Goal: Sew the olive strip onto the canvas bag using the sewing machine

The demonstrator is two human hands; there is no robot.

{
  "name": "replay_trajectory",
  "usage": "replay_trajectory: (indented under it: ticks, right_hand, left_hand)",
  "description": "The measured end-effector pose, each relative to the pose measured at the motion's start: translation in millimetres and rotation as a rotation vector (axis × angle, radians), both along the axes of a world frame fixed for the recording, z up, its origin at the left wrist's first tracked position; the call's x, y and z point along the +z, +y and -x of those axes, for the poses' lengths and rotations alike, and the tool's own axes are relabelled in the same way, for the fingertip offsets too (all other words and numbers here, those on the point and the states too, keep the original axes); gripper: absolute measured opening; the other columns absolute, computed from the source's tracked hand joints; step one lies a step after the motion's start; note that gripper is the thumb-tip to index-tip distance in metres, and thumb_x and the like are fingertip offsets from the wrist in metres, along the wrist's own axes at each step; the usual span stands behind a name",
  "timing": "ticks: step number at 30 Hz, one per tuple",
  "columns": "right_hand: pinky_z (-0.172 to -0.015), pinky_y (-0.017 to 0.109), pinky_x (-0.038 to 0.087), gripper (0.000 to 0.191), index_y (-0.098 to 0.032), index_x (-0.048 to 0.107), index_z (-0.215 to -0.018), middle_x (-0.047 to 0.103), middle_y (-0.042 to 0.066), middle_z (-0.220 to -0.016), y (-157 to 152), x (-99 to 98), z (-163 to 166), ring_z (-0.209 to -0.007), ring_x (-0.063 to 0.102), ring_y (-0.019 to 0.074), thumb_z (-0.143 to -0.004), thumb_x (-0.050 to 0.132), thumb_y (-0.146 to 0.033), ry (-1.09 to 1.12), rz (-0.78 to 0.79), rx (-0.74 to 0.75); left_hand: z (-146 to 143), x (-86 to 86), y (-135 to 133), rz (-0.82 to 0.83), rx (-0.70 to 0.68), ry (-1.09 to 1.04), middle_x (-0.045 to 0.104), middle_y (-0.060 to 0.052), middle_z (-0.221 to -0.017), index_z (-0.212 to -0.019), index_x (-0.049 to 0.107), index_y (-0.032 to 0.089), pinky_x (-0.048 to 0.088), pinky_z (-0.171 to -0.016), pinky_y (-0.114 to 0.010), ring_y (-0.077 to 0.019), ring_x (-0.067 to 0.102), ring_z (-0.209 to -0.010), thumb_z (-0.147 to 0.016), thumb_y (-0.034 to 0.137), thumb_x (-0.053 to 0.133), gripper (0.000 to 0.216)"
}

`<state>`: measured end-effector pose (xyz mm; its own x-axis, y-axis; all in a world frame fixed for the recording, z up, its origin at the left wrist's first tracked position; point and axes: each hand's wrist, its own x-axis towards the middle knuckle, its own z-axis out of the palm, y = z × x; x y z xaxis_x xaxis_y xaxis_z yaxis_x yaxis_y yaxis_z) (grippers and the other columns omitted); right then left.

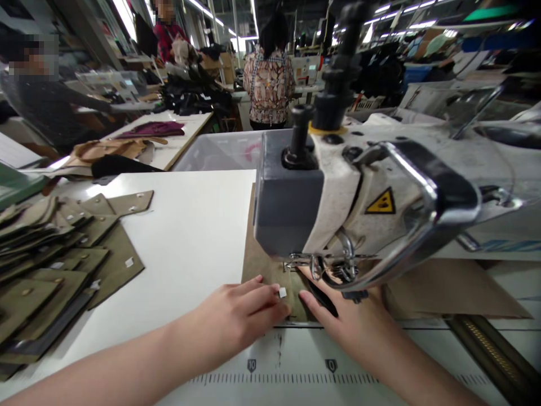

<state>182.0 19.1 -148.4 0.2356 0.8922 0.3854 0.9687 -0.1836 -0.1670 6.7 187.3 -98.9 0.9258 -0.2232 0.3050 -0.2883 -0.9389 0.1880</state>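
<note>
The room was a long sewing floor, lamps running off into the distance, and other people stood at far tables with their backs or sides to us. On the white counter (190, 237) at the left lay a heap of cut olive pieces (54, 270), many with small white tags, fanned out and overlapping. Whether they were finished or waiting could not be told from where I stood.

Nearer the middle, the left hand (236, 316) lay flat, fingers spread and pressing down on the olive fabric piece (262, 265) beside a small white label (283, 292), not clenched around anything. That piece ran under the sewing machine (359, 192), its near edge at the presser foot (315, 268). The right hand (355, 324) rested flat too, fingers extended toward the foot and steadying the cloth. To my eye the seam looked barely begun, most of the piece lying beyond the needle.
</note>
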Motion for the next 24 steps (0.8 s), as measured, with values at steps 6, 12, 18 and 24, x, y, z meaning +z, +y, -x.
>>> replay_trajectory:
  ticks: [6, 12, 18, 24]
  right_hand:
    - [-0.081, 0.093, 0.031, 0.037, -0.022, 0.064, -0.085, 0.065, 0.009, -0.084, 2, 8.9, 4, -0.087, 0.066, 0.0348, -0.104, 0.035, -0.035, 0.042, -0.074, 0.006]
    - [-0.091, 0.091, 0.022, 0.015, -0.026, 0.067, -0.077, 0.066, 0.002, -0.087, 1, 14.2, 5, -0.095, 0.063, 0.0328, -0.089, 0.063, -0.021, 0.234, 0.072, -0.044]
    - [-0.095, 0.088, 0.019, 0.023, -0.027, 0.073, -0.079, 0.068, 0.004, -0.092, 6, 22.9, 5, -0.100, 0.063, 0.0341, -0.084, 0.057, -0.012, 0.229, 0.258, -0.081]
    - [-0.085, 0.072, 0.043, 0.037, -0.030, 0.076, -0.077, 0.073, 0.005, -0.085, 20, 18.3, -10, -0.087, 0.066, 0.0350, -0.080, 0.047, -0.009, 0.223, 0.280, -0.091]
  left_hand:
    - [0, 0.6, -5, -0.164, -0.072, -0.070, 0.073, -0.009, -0.088, -0.112, 0.065, 0.005, 0.062, -0.093, -0.038, -0.0209, 0.073, -0.086, -0.105, 0.008, 0.031, 0.035]
    - [-1, 2.9, -6, -0.239, -0.098, -0.064, 0.074, -0.009, -0.092, -0.112, 0.067, 0.004, 0.065, -0.089, -0.038, -0.0235, 0.074, -0.094, -0.104, 0.006, 0.033, 0.035]
    - [-5, 0.4, 0, -0.236, -0.077, -0.052, 0.074, -0.010, -0.093, -0.114, 0.066, 0.006, 0.063, -0.092, -0.041, -0.0260, 0.071, -0.103, -0.104, 0.008, 0.034, 0.034]
    - [-15, -14.3, 17, -0.228, -0.048, -0.065, 0.072, -0.014, -0.108, -0.118, 0.064, 0.008, 0.061, -0.093, -0.037, -0.0254, 0.069, -0.106, -0.105, 0.015, 0.039, 0.029]
